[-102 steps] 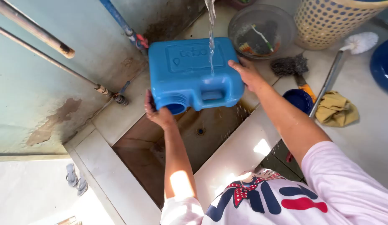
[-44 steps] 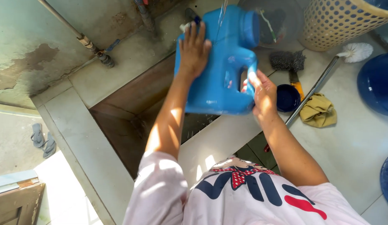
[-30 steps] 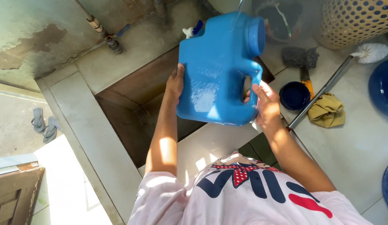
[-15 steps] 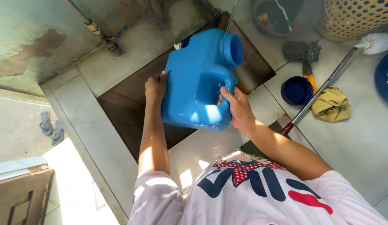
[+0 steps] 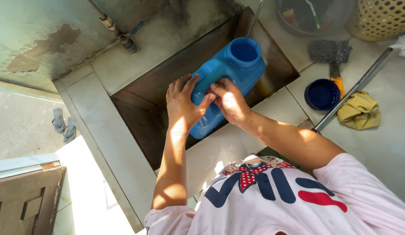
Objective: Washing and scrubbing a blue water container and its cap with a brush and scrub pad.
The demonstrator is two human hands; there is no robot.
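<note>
A sunken tiled basin [image 5: 137, 126] with dark, stained walls filled the middle of the scene, and one blue plastic jug [image 5: 231, 80] stood upright in it near the right wall. The jug was bright blue and glossy, with a wide round mouth open at the top; a thin stream of water fell from the far side into that mouth. Its lower part was hidden by the hands and the basin's near rim. The left hand [image 5: 181, 104] lay spread flat against the jug's left side, and the right hand [image 5: 228, 101] curled closed around its handle. To the right lay one yellow cloth [image 5: 359, 111], one long metal handle [image 5: 352, 89], one round blue lid [image 5: 322, 94] and one dark scouring pad [image 5: 329, 51]. Two sandals [image 5: 63, 125] lay far left.
</note>
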